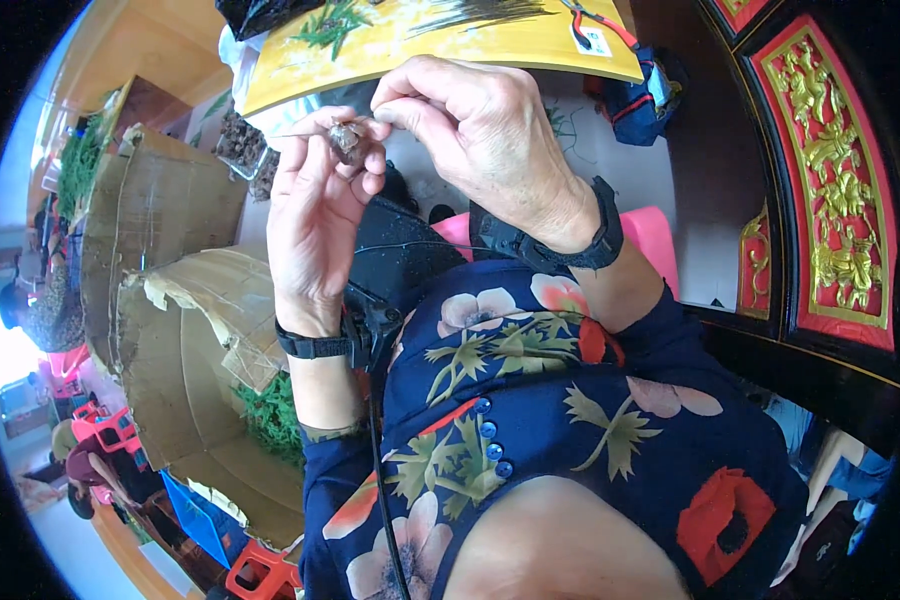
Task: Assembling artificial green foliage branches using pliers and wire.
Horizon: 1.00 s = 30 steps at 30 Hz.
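A small brown, knobbly piece (347, 142), which looks like a pine cone, sits between the thumb and fingers of my left hand (312, 215). My right hand (495, 140) is beside it, thumb and forefinger pinched together close to the piece. Whatever lies in that pinch is too small to make out. Both hands are raised in front of the near edge of a yellow table (410, 62). Green artificial sprigs (332, 25) and a bundle of thin dark stems (485, 12) lie on the table.
Red-handled pliers (615, 28) rest at the table's right. On my left stands a torn cardboard box (185, 400) with green foliage (273, 418) inside. Beyond it is a container of brown pieces (240, 145). A carved red-and-gold panel (835, 180) stands right. Other people sit far left.
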Tool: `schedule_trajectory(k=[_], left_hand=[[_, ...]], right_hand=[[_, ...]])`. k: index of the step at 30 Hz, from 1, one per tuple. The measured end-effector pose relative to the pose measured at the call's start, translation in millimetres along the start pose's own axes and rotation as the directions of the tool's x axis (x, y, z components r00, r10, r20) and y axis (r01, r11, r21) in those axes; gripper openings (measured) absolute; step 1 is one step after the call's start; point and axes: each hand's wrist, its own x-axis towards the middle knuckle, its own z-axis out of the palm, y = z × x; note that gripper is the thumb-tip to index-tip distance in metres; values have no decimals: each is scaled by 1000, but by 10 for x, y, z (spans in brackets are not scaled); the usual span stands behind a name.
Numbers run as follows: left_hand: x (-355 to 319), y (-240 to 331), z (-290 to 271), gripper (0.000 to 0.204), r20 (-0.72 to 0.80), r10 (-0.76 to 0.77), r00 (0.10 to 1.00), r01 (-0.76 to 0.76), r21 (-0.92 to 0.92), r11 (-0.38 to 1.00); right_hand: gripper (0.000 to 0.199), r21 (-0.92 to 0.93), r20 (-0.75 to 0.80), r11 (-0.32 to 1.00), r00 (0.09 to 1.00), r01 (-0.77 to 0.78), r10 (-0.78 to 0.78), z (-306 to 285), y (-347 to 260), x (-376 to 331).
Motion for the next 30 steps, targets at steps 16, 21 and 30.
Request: schedule_trajectory(k=[16, 21, 30], left_hand=[[-32, 28, -125, 28, 157, -53, 986, 50, 24, 998], [-24, 48, -165, 28, 72, -45, 996, 48, -35, 998], [14, 41, -71, 42, -83, -13, 996, 14, 14, 1000]], right_hand=[[9, 54, 95, 998, 995, 19, -24, -148, -53, 50], [20, 192, 128, 929, 946, -317, 296, -97, -43, 37], [27, 641, 366, 604, 880, -474, 303, 191, 175, -61]])
